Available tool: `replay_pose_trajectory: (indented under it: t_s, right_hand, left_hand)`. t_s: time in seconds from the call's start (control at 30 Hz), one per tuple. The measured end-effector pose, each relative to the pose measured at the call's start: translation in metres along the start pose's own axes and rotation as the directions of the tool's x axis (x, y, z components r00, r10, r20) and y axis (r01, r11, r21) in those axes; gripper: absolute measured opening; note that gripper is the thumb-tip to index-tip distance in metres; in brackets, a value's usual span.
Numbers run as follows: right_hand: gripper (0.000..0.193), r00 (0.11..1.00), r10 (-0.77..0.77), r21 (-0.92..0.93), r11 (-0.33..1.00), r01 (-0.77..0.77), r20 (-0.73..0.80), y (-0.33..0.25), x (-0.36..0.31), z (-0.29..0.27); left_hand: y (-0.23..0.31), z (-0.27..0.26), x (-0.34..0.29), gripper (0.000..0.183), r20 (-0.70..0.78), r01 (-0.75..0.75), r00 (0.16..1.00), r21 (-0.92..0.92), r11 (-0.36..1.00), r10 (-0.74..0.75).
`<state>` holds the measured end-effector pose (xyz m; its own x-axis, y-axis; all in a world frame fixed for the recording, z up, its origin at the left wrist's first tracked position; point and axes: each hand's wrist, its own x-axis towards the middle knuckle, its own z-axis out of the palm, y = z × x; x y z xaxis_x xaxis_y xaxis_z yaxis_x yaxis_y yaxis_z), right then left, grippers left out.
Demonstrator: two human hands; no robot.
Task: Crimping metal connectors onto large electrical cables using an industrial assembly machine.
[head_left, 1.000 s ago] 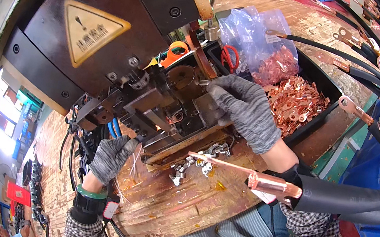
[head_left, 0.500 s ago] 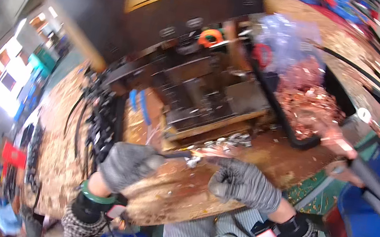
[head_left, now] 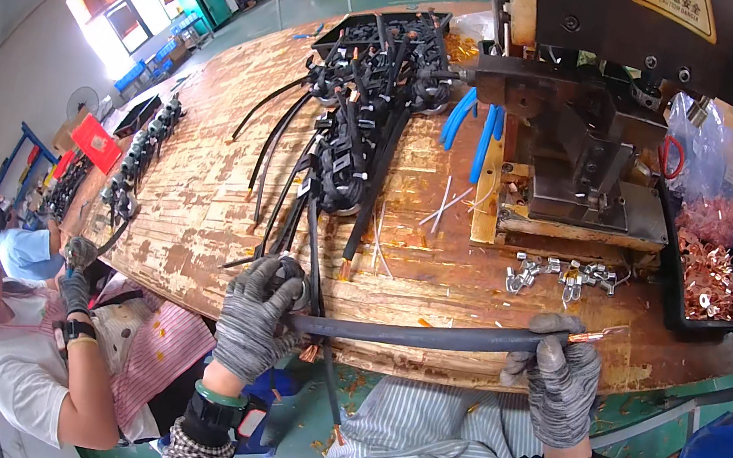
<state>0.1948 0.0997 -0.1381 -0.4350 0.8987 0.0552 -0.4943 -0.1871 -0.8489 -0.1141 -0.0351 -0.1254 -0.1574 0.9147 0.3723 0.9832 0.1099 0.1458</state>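
Left hand [head_left: 251,325] curled at black cable [head_left: 426,335], grip unclear | right hand [head_left: 561,386] gripping it | hands moved apart

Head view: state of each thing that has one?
Black cable, right end stripped to bare copper
Left hand, curled at the cable's left end, grip unclear
Right hand, closed on the cable near its right end
Silver sleeves, loose on the table
Right black bin, open, holding copper lugs
Clear bag, partly filled
Press, running or idle unclear

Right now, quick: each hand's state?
Left hand: closed at the black cable's left end, grip partly hidden.
Right hand: closed on that cable, near its bare copper end.
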Motion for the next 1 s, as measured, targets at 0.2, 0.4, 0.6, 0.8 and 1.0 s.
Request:
replay_pose_trajectory:
  t_s: [0.2, 0.4, 0.6, 0.8, 1.0]
  right_hand:
    - [0.029, 0.996, -0.089, -0.155, 0.984, 0.093, 0.03, -0.019, -0.004, 0.02]
    - [0.031, 0.997, 0.033, 0.27, 0.961, -0.052, 0.074, 0.06, -0.016, -0.089]
    - [0.033, 0.402, -0.362, -0.179, 0.515, 0.838, 0.841, -0.003, -0.002, 0.049]
    - [0.032, 0.695, -0.167, -0.004, 0.971, 0.238, 0.699, -0.067, -0.022, 0.11]
    - [0.028, 0.782, 0.348, -0.248, 0.935, -0.253, 0.517, -0.11, -0.068, 0.063]
  left_hand:
    - [-0.03, 0.015, 0.004, 0.042, 0.099, -0.358, 0.934, 0.223, 0.907, 0.344]
    - [0.006, -0.073, 0.009, 0.032, -0.125, -0.308, 0.938, 0.137, 0.942, 0.325]
    - [0.095, -0.032, 0.121, 0.03, -0.33, -0.68, 0.72, -0.158, 0.716, 0.611]
    - [0.142, -0.078, 0.101, 0.027, -0.387, -0.764, 0.636, -0.197, 0.614, 0.667]
    - [0.212, -0.134, 0.075, 0.028, -0.327, -0.821, 0.564, -0.122, 0.558, 0.758]
